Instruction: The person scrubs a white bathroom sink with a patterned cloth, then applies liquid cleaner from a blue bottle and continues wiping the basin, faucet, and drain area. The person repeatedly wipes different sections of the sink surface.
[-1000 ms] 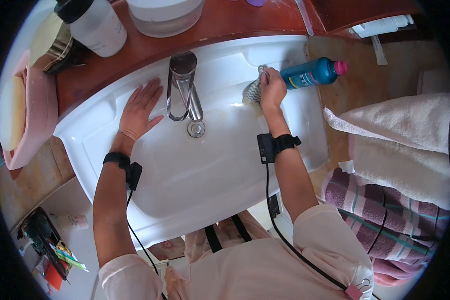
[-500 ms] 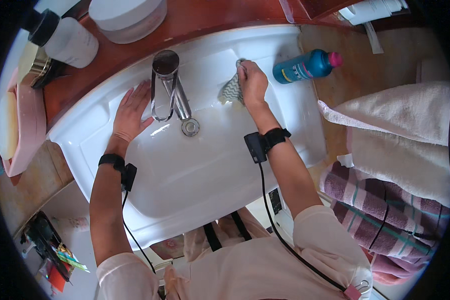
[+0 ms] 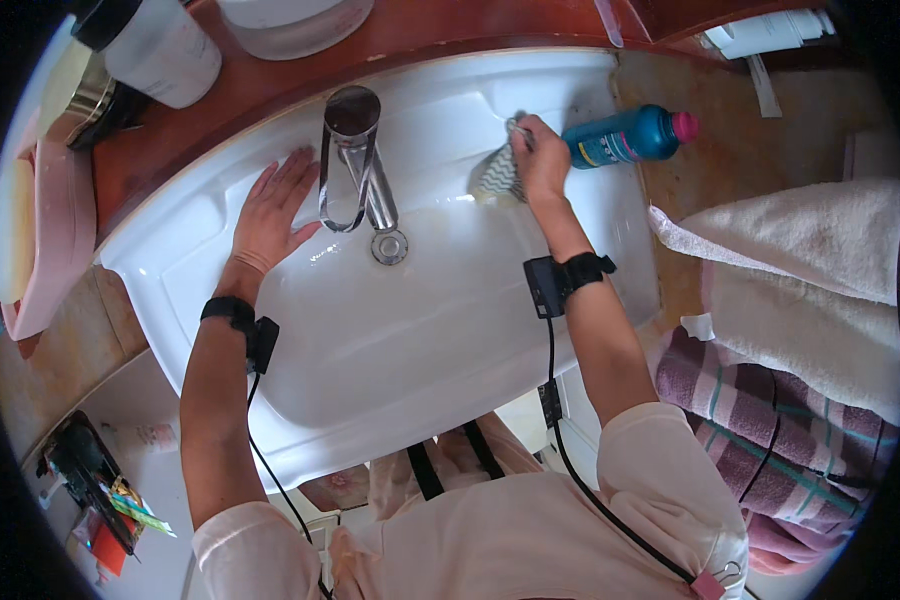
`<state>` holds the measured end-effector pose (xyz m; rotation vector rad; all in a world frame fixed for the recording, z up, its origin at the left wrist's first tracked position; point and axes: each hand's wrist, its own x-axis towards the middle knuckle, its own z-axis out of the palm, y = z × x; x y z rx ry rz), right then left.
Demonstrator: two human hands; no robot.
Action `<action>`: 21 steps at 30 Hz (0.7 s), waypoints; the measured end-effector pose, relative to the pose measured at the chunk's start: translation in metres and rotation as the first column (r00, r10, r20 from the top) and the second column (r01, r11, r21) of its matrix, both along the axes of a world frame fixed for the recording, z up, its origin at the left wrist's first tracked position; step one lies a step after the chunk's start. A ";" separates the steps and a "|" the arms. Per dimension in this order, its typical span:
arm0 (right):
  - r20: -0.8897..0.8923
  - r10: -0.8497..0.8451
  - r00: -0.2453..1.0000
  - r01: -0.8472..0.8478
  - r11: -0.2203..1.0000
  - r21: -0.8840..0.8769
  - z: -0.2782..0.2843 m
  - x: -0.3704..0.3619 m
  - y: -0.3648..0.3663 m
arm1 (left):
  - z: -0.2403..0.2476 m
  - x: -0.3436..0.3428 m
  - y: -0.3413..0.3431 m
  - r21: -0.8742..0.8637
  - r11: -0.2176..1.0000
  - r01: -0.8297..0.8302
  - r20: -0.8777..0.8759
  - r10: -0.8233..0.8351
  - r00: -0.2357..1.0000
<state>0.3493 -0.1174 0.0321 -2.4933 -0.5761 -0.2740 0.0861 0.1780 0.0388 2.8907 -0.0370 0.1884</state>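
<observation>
My right hand (image 3: 544, 160) is closed on a grey-and-white zigzag-patterned cloth (image 3: 500, 177), pressed against the far right part of the white sink (image 3: 370, 400). Just right of that hand lies a teal bottle with a pink cap (image 3: 625, 137), on its side on the sink's rim. My left hand (image 3: 270, 212) rests flat with fingers stretched out on the sink's far left ledge, beside the chrome faucet (image 3: 380, 200). Below the spout sits the round drain (image 3: 389, 246). Some wet patches shine on the basin. Both wrists carry black strapped devices with cables.
A reddish-brown shelf (image 3: 420, 35) runs behind the sink, bearing a white pump bottle (image 3: 165, 60) and a clear round jar (image 3: 295, 25). A pink soap dish (image 3: 60, 230) stands at left. White towels (image 3: 800, 250) and a purple plaid towel (image 3: 760, 410) hang at right.
My right hand has moved right with the cloth, closer to the teal bottle. The left hand stays flat on the ledge. The view has shifted slightly.
</observation>
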 end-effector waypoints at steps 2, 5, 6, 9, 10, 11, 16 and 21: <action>-0.035 0.058 0.998 -0.056 0.995 0.079 0.004 -0.006 0.001 | -0.001 -0.001 0.000 0.001 1.000 -0.011 0.014 0.011 1.000; -0.263 0.125 0.957 -0.060 0.968 0.243 0.004 -0.023 0.010 | -0.002 0.000 -0.001 0.003 1.000 -0.018 0.013 0.018 1.000; -0.237 0.256 0.937 -0.209 0.956 0.205 0.003 -0.029 0.013 | -0.002 0.000 -0.001 0.002 1.000 -0.016 -0.010 0.016 1.000; -0.084 0.342 0.936 -0.335 0.938 0.089 0.003 -0.042 0.016 | -0.002 0.000 0.000 -0.012 1.000 -0.009 -0.036 0.008 0.999; -0.076 0.232 0.970 -0.218 0.963 0.156 0.003 -0.045 0.015 | -0.002 0.000 0.001 -0.032 0.999 -0.015 -0.055 0.013 0.998; -0.094 0.157 0.983 -0.136 0.971 0.197 0.003 -0.048 0.015 | -0.001 -0.001 0.001 -0.015 1.000 0.000 -0.030 0.000 1.000; -0.304 0.266 0.915 -0.168 0.935 0.312 0.004 -0.052 0.012 | -0.001 -0.001 0.000 0.011 1.000 0.007 0.009 -0.007 1.000; -0.131 0.199 0.971 -0.168 0.962 0.216 0.000 -0.050 0.015 | 0.000 0.001 0.001 0.008 1.000 0.013 -0.008 -0.013 1.000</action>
